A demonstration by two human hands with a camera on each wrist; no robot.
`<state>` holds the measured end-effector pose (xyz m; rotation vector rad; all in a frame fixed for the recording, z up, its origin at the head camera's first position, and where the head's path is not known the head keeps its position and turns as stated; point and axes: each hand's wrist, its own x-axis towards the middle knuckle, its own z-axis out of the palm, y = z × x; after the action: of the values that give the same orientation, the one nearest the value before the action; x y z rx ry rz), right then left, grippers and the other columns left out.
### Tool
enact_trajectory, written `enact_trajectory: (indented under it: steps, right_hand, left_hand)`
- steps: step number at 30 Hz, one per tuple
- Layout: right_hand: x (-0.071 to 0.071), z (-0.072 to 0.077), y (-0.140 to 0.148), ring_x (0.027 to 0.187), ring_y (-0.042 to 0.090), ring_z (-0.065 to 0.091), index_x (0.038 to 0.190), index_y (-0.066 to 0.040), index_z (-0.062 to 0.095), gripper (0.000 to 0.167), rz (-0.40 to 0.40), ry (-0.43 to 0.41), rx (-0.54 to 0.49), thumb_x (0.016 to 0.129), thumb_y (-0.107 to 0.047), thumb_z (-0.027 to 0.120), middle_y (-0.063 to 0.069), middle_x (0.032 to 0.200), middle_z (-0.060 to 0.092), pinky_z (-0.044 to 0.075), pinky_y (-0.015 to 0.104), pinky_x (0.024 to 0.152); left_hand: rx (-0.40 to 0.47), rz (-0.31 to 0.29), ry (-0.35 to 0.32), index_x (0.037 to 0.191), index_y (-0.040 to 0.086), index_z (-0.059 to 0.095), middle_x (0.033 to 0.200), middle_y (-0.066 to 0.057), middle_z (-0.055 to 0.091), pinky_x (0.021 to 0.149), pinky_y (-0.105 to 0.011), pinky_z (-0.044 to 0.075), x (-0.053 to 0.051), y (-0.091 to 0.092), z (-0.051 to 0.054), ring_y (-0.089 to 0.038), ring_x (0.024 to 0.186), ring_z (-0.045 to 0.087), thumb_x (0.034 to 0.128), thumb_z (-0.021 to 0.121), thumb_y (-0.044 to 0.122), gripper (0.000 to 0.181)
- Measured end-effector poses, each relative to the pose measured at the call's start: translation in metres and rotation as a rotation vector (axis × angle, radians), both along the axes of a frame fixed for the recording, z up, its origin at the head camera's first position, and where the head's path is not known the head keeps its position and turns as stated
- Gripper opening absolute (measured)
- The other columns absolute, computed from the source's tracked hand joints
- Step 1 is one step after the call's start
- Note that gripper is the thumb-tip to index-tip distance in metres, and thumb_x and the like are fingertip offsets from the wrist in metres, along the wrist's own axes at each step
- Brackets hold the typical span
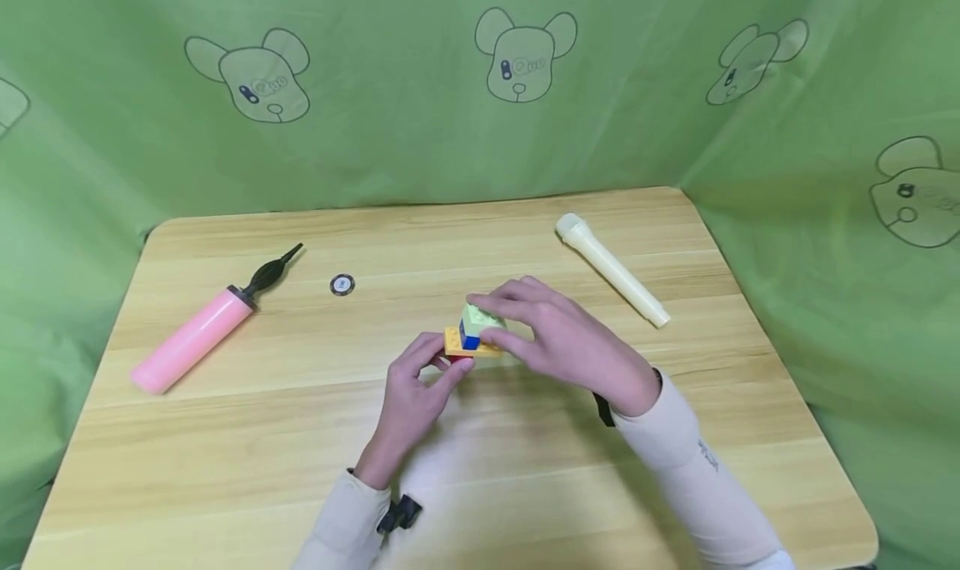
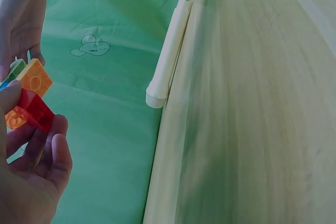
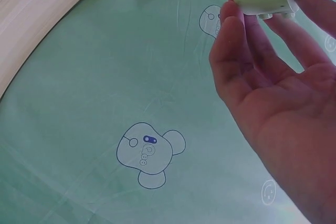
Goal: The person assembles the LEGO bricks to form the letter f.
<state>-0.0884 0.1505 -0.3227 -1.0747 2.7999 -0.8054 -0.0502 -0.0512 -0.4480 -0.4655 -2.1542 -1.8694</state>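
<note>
A small stack of toy building bricks is held above the table between both hands. My left hand [image 1: 414, 391] pinches the red brick [image 2: 38, 110] at the bottom of the stack. Over it lies an orange brick [image 2: 37, 76], wide and flat in the head view. A blue brick [image 1: 469, 340] stands on the orange one, topped by a pale green brick [image 1: 482, 317]. My right hand [image 1: 558, 337] grips the pale green brick from above, between thumb and fingers. In the right wrist view that brick has a rounded side, with blue against it.
On the wooden table [image 1: 300, 470], a pink hand pump [image 1: 198, 337] with a black nozzle lies at left. Beside it is a round black-and-white chip [image 1: 342, 284]. A cream toy microphone [image 1: 615, 272] lies at back right. Green cloth [image 1: 390, 137] with bear-head drawings surrounds the table.
</note>
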Motion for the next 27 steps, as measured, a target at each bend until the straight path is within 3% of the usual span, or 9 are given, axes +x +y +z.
enact_trajectory:
  steps: [11, 21, 24, 27]
  right_hand:
    - [-0.002, -0.003, -0.005, 0.102, 0.013, 0.056, 0.141, -0.011, 0.057, 0.047, 0.023, 0.002, 0.013, 0.098, -0.028, 0.066, 0.001, 0.116, 0.066, 0.052, 0.032, 0.086]
    - [-0.004, -0.005, -0.010, 0.100, 0.013, 0.055, 0.139, -0.009, 0.058, 0.045, 0.042, -0.006, 0.043, 0.098, -0.024, 0.067, 0.001, 0.114, 0.065, 0.051, 0.031, 0.083]
    - [-0.005, -0.009, -0.011, 0.100, 0.014, 0.055, 0.139, -0.008, 0.058, 0.045, 0.030, -0.014, 0.057, 0.098, -0.024, 0.067, 0.002, 0.114, 0.066, 0.052, 0.031, 0.082]
    - [-0.006, -0.015, -0.011, 0.104, 0.016, 0.057, 0.140, -0.008, 0.058, 0.044, 0.010, -0.034, 0.078, 0.099, -0.024, 0.065, 0.005, 0.118, 0.066, 0.053, 0.033, 0.087]
  left_hand:
    - [0.035, 0.018, 0.015, 0.115, 0.000, 0.071, 0.098, -0.009, 0.068, 0.075, -0.027, 0.055, 0.002, 0.000, -0.001, -0.018, 0.082, 0.061, 0.0854, 0.077, 0.002, 0.030]
    - [0.073, 0.008, -0.061, 0.113, 0.000, 0.072, 0.095, -0.006, 0.067, 0.076, -0.027, 0.055, 0.005, -0.003, -0.002, -0.017, 0.080, 0.062, 0.0877, 0.076, 0.007, 0.027]
    - [0.089, -0.007, -0.118, 0.112, 0.000, 0.071, 0.094, -0.007, 0.067, 0.075, -0.031, 0.057, 0.006, -0.003, -0.003, -0.019, 0.079, 0.062, 0.0882, 0.076, 0.009, 0.026]
    - [0.101, -0.022, -0.233, 0.112, 0.002, 0.070, 0.092, -0.008, 0.068, 0.076, -0.033, 0.058, 0.007, -0.001, -0.006, -0.019, 0.080, 0.063, 0.0897, 0.076, 0.015, 0.026]
